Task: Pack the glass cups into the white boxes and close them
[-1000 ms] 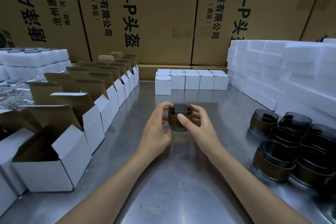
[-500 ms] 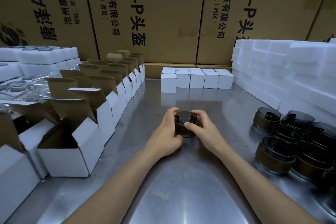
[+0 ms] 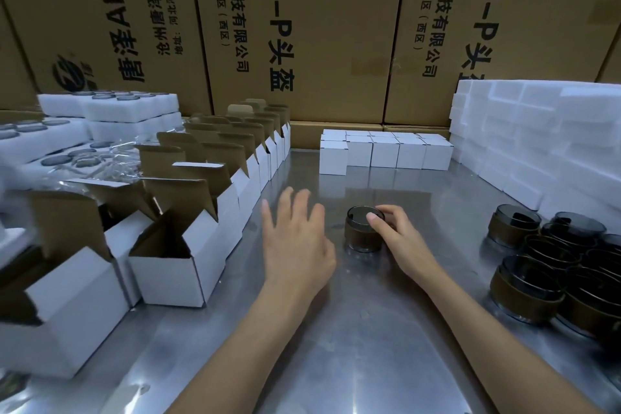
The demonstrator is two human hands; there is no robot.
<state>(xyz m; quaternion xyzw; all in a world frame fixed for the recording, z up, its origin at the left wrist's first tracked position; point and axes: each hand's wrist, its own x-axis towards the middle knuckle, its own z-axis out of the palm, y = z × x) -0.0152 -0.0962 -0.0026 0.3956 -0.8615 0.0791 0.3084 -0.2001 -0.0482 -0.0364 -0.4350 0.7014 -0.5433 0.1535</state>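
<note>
Steel worktop (image 3: 353, 329) in front, and it is crowded on every side. Along the left runs a row of open white boxes (image 3: 168, 265), brown flaps standing up, reaching back toward the big cardboard cartons (image 3: 336, 27) that wall off the rear. The nearest open box shows a dark brown interior; whether anything sits inside cannot be told. Behind that row, white foam trays (image 3: 111, 107) are stacked with round dark discs set in their tops, and crinkled clear plastic wrap (image 3: 100, 168) lies beside them. At the back centre stands a tidy block of closed white boxes (image 3: 386, 153), touching one another. To the right, stacked white foam blocks (image 3: 537, 138) climb in steps, and in front of them a cluster of loose glass cups (image 3: 544, 265) with brown bands crowds the worktop's right edge, cups touching cups.

Now the middle. One glass cup (image 3: 364, 228) stands upright on the worktop, dark glass with a brown sleeve round its lower part. The right hand (image 3: 400, 239) has it, fingers curled round the far side and the thumb pressed on the rim. The left hand (image 3: 297, 242) is apart from the cup, just to its left, fingers spread and loose, gripping nothing, blurred, lying between the cup and the row of open boxes.
</note>
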